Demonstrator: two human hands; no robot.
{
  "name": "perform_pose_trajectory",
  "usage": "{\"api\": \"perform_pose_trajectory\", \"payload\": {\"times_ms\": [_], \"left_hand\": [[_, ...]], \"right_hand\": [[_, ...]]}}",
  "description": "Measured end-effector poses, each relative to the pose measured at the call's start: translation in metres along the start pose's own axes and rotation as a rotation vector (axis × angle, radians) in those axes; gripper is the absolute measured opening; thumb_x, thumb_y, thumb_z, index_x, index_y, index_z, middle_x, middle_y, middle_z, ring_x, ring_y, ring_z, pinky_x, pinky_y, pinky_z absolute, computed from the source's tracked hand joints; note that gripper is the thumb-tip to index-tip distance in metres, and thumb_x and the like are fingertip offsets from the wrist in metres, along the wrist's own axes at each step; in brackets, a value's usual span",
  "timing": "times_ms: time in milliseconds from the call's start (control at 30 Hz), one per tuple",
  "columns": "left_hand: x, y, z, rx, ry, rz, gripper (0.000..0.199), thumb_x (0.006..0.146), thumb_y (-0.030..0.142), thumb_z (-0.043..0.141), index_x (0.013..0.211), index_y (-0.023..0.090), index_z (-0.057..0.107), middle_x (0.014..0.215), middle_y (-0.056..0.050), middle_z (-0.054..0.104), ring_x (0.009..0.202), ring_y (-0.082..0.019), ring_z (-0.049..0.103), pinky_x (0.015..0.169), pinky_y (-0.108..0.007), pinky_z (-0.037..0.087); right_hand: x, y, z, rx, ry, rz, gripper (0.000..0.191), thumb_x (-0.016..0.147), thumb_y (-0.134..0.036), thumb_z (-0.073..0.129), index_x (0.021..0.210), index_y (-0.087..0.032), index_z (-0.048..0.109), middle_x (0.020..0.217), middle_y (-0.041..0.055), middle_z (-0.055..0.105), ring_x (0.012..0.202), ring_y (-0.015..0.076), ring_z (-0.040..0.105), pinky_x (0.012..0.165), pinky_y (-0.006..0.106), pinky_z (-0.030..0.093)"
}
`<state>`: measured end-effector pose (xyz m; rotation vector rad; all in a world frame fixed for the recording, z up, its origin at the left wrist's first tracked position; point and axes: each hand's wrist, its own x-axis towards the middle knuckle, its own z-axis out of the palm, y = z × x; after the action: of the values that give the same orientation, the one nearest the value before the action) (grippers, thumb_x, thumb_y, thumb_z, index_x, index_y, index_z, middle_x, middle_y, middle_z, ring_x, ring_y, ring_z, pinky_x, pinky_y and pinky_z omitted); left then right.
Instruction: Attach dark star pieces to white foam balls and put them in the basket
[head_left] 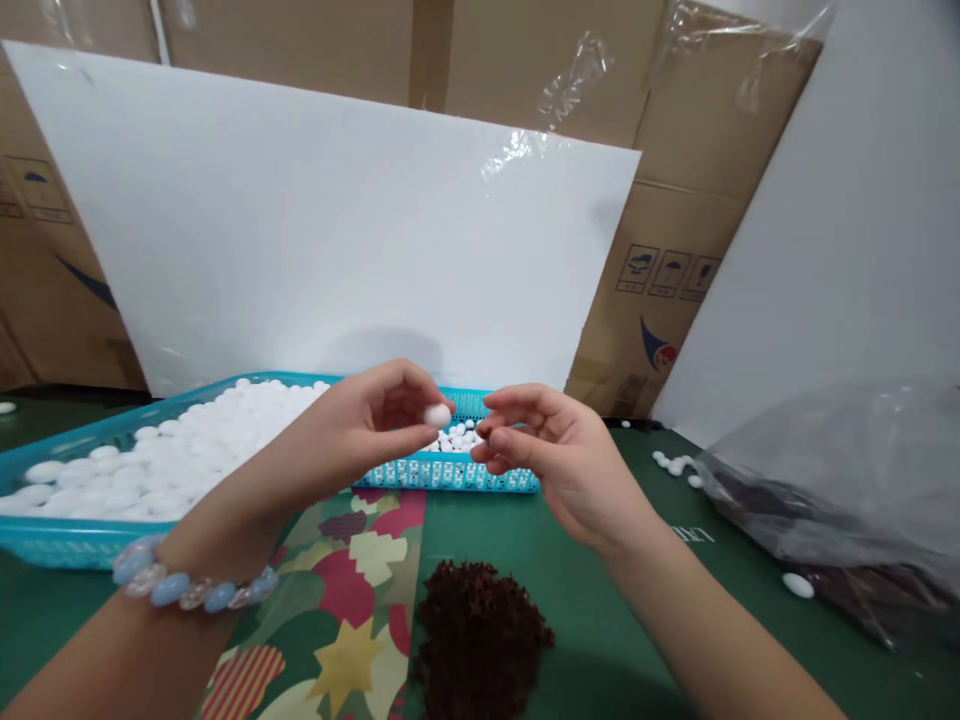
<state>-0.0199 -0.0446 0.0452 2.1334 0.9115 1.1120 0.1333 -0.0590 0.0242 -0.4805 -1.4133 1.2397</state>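
Observation:
Between the thumb and fingertips of my left hand (360,415) is a small white egg-shaped ball (436,415). A beaded bracelet (180,588) circles that wrist. My right hand (566,455) is just to the right, a short gap away, its thumb and fingers pinched on a tiny brown piece (484,435) that is partly hidden. Below the hands a heap of dark brown bits (480,640) lies on the green surface. Behind them stands a small blue basket (457,475) with white balls inside.
A large blue basket (82,540) full of white balls stands at left. Patterned paper (345,600) lies in the middle. At right is a clear plastic bag (840,500) with dark contents, and several loose white balls (675,465). A white board (360,230) leans against cardboard boxes (525,50).

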Motion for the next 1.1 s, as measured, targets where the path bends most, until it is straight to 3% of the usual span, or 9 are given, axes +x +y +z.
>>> {"api": "perform_pose_trajectory", "payload": {"times_ms": [333,533,733,933,1100], "left_hand": [[-0.007,0.014,0.008,-0.270,0.037,0.109,0.010,0.057,0.016,0.054,0.062,0.024,0.057,0.056,0.006,0.054,0.053,-0.005,0.048,0.044,-0.012,0.039],[-0.003,0.011,0.012,-0.339,0.099,0.065,0.007,0.057,0.015,0.056,0.059,0.022,0.056,0.054,0.008,0.050,0.049,-0.001,0.046,0.041,-0.006,0.035],[-0.002,0.007,0.015,-0.449,-0.004,0.093,0.022,0.056,0.010,0.056,0.070,0.026,0.050,0.066,0.010,0.055,0.056,-0.004,0.051,0.048,-0.009,0.043],[-0.001,0.009,0.014,-0.410,-0.022,0.099,0.016,0.055,0.009,0.056,0.061,0.023,0.054,0.064,0.010,0.057,0.058,-0.004,0.053,0.048,-0.007,0.043],[-0.001,0.011,0.014,-0.420,-0.065,0.083,0.015,0.057,0.010,0.055,0.061,0.025,0.057,0.061,0.011,0.058,0.058,-0.003,0.053,0.049,-0.006,0.042]], "right_hand": [[-0.003,-0.011,-0.007,-0.011,0.070,-0.074,0.019,0.051,-0.003,0.057,0.061,-0.019,0.057,0.048,-0.0072,0.054,0.053,0.0045,0.054,0.048,0.011,0.044],[-0.010,-0.015,-0.001,0.024,0.047,-0.099,0.016,0.053,-0.006,0.057,0.059,-0.020,0.058,0.048,-0.0065,0.055,0.050,0.0042,0.054,0.047,0.010,0.046],[-0.011,-0.012,0.006,0.071,-0.015,-0.176,0.039,0.048,0.005,0.056,0.071,-0.026,0.055,0.063,-0.0106,0.054,0.054,0.0024,0.055,0.048,0.008,0.047],[-0.011,-0.009,0.005,0.048,-0.046,-0.212,0.034,0.051,0.005,0.055,0.068,-0.025,0.056,0.050,-0.0108,0.053,0.051,0.0013,0.053,0.051,0.006,0.046],[-0.010,-0.006,0.006,0.119,-0.090,-0.254,0.035,0.053,0.007,0.051,0.069,-0.024,0.057,0.055,-0.0104,0.055,0.053,-0.0005,0.052,0.052,0.004,0.044]]}}
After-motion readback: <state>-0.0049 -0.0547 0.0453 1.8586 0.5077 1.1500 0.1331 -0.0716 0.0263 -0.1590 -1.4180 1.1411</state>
